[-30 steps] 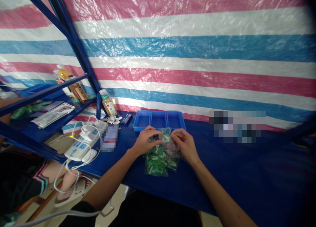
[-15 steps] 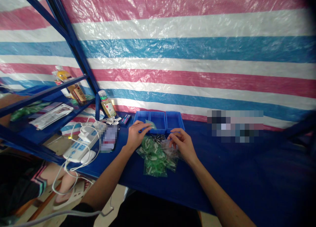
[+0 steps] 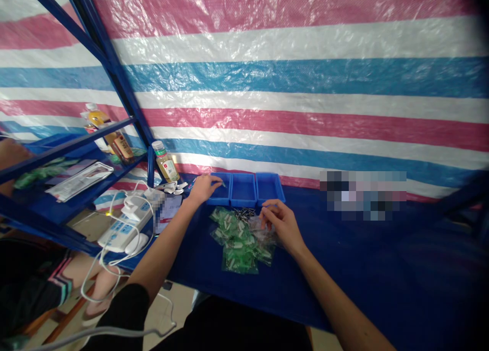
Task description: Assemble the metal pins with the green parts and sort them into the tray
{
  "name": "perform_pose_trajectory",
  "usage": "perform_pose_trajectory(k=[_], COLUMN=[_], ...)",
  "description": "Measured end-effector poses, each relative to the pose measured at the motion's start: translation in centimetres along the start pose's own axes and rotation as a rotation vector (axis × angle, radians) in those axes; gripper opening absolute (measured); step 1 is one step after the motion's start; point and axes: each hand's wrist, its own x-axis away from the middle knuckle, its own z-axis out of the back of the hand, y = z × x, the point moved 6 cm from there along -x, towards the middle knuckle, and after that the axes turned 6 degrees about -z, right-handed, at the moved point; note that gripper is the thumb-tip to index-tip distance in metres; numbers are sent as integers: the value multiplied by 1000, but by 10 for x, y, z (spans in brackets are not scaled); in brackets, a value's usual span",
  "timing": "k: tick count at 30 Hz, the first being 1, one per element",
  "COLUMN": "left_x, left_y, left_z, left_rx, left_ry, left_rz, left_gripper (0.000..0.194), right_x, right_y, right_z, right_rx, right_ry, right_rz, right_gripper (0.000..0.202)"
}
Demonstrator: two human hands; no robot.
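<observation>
My left hand (image 3: pixel 204 189) is over the left bin of a row of three blue bins (image 3: pixel 243 189). Its fingertips pinch a small greenish plastic bag (image 3: pixel 224 185), of which only a bit shows. My right hand (image 3: pixel 280 221) is bent with fingers closed above clear plastic bags (image 3: pixel 260 228); whatever is between its fingertips is too small to make out. Between my forearms lies a pile of small green plastic bags (image 3: pixel 239 246) with pale pieces inside. Behind the pile, by the bins, are loose dark metal bits (image 3: pixel 244 214).
A bottle (image 3: pixel 166 162), a phone (image 3: pixel 168 214) and a white power strip (image 3: pixel 128 218) with tangled cables stand left on the blue table (image 3: pixel 344 269). A blue metal frame (image 3: pixel 126 96) rises there. Another person's legs (image 3: pixel 82 269) show at lower left.
My left hand has moved left and slightly up with the small bag, from in front of the bins to over the left one. My right hand has barely moved.
</observation>
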Motion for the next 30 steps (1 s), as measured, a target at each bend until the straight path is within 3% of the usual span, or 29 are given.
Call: perform_pose_trajectory(k=[7, 13, 16, 22, 30], left_x=[12, 11, 10, 9, 11], left_y=[-2, -12, -15, -15, -5], left_z=[-8, -17, -22, -33, -28], left_rx=[-210, -169, -136, -45, -78], left_ry=[-1, -39, -48, -52, -8], left_rz=[97, 79, 61, 68, 13], left_gripper=[37, 45, 47, 48, 43], right_x=[0, 0, -4, -16, -25], right_y=[4, 4, 3, 2, 9], right_z=[0, 9, 0, -26, -40], right_rx=[103, 680, 980, 1440, 1589], right_ry=[7, 151, 80, -58, -78], right_rz=[46, 236, 299, 270, 230], right_gripper=[26, 14, 14, 17, 16])
